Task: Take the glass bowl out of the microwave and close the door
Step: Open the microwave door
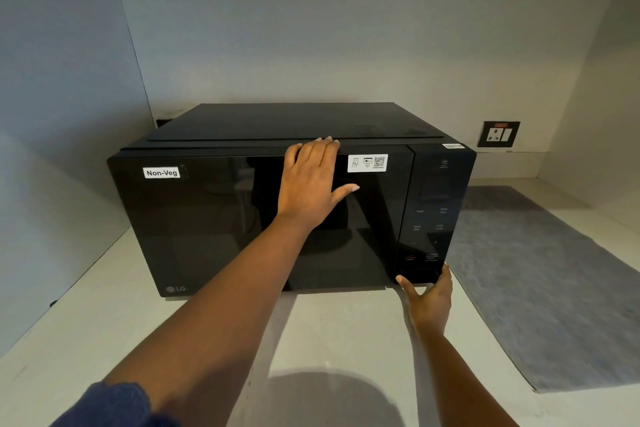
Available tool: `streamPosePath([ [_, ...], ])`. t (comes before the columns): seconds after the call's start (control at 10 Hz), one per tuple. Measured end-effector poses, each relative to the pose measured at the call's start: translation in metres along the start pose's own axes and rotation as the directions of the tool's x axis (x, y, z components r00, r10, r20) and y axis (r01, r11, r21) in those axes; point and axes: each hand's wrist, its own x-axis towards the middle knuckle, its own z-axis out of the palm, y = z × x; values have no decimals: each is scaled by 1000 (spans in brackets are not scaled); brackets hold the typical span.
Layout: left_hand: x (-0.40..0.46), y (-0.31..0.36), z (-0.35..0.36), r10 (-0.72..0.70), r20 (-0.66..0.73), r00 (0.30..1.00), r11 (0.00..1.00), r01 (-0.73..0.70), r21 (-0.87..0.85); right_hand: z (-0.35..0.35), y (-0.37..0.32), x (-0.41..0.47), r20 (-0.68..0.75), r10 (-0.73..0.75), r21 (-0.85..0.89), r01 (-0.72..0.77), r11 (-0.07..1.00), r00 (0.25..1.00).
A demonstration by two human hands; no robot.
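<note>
Head view: mat (540,288) beside microwave (214,218)

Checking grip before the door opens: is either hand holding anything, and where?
Nothing is held. The left hand lies flat on the microwave door; the right hand touches its lower right corner.

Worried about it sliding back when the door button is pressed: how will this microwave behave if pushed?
The microwave looks boxy and wide, so probably heavy and unlikely to tip. On the smooth counter it may still slide a little; the left hand, flat on its door, likely braces it while the right hand works the lower panel.
</note>
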Motion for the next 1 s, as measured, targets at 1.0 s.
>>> streamPosePath([
  [1.0, -9, 6, -14, -8, 6, 1000, 999, 8, -53, -12, -13, 6, -18, -110, -158, 105, 982, 994],
])
